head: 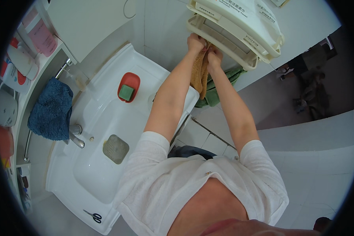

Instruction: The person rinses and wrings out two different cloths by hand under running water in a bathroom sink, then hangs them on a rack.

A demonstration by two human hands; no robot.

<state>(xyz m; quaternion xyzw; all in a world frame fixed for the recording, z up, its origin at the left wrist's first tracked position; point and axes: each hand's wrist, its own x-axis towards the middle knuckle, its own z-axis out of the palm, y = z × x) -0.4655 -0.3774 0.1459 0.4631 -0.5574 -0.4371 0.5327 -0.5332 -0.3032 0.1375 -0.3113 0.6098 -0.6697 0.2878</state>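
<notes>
Both hands are up at the wall, just beneath a cream plastic rack (191, 25). My left hand (196, 42) grips the top of a mustard-brown towel (198, 73). Close beside it, my right hand (214, 57) pinches the same towel near its upper end, where a small reddish bit shows between the fingers. The towel hangs down in folds past the corner of the white washbasin. What holds it at the top is hidden by the hands and the rack. Behind it and partly covered by my right forearm hangs a green towel (214, 94).
The washbasin (147, 59) bears a red soap dish (129, 77) with green soap (126, 92), a drain strainer (116, 149) and scissors (93, 216). A blue towel (51, 109) hangs by the faucet (78, 141). Shelves hold bottles (42, 37). A facial-towel pack (236, 14) tops the rack; a doorway opens right.
</notes>
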